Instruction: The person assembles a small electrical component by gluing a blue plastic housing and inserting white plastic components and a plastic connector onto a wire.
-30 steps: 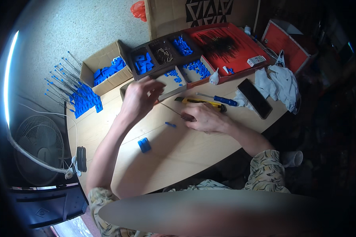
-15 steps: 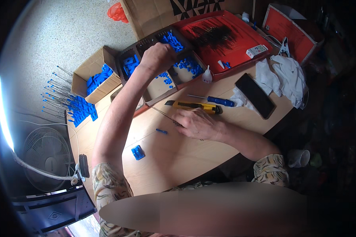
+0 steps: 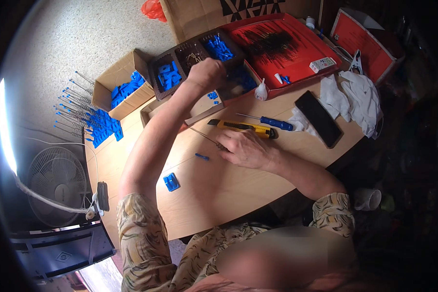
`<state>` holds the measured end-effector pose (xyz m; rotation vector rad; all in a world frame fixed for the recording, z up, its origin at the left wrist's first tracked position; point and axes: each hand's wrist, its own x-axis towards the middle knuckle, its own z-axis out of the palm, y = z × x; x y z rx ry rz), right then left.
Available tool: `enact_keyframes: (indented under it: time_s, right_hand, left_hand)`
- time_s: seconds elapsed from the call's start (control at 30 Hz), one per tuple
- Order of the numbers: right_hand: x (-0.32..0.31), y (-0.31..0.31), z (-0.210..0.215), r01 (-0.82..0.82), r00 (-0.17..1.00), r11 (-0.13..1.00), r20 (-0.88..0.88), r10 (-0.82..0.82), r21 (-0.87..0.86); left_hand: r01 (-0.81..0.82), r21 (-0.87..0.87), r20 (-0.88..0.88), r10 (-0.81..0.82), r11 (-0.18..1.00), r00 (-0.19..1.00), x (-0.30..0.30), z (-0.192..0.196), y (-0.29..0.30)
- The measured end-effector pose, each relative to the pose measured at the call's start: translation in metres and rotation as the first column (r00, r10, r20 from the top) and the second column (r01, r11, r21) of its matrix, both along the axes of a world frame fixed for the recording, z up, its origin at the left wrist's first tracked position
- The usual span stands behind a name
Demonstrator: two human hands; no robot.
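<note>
Blue bits (image 3: 212,96) are reached over by the left hand (image 3: 207,74).
It has been moved from near the rod (image 3: 203,135) toward the far edge of the counter (image 3: 258,187); its fingers are curled, and whether anything is gripped cannot be told. So the rod is left to the right hand (image 3: 244,150) alone, pinched in near-closed fingers mid-counter. Toward the near edge, a pin (image 3: 202,156) and block (image 3: 171,182) are left untouched.
</note>
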<state>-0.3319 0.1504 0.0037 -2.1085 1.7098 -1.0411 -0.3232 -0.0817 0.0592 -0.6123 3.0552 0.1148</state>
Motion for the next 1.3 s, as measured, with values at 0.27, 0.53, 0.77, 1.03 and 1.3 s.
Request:
enact_keyframes:
  time_s: [0.27, 0.53, 0.77, 1.03, 1.3]
  right_hand:
    - [0.001, -0.001, -0.005, 0.005, 0.999, 1.0, -0.042, -0.004, 0.03]
    - [-0.005, -0.003, -0.003, -0.011, 0.999, 0.998, -0.044, 0.014, 0.063]
    - [-0.012, -0.005, 0.001, -0.009, 1.0, 0.995, -0.003, 0.008, -0.098]
    - [-0.076, -0.008, 0.035, 0.778, 0.629, 0.622, 0.116, -0.769, -0.092]
    - [-0.087, -0.02, -0.007, 0.569, 0.785, 0.746, -0.041, -0.618, -0.346]
  left_hand:
    - [-0.134, 0.104, -0.193, 0.152, 0.986, 0.969, 0.064, 0.004, 0.011]
    - [-0.12, 0.206, -0.293, 0.178, 0.971, 0.939, 0.065, -0.039, -0.001]
    - [-0.15, 0.163, -0.28, 0.191, 0.975, 0.941, 0.065, -0.04, 0.007]
    - [-0.119, 0.07, -0.442, 0.138, 0.99, 0.886, 0.089, -0.045, 0.008]
    - [0.373, 0.924, -0.336, 0.642, 0.083, 0.689, 0.207, 0.004, 0.057]
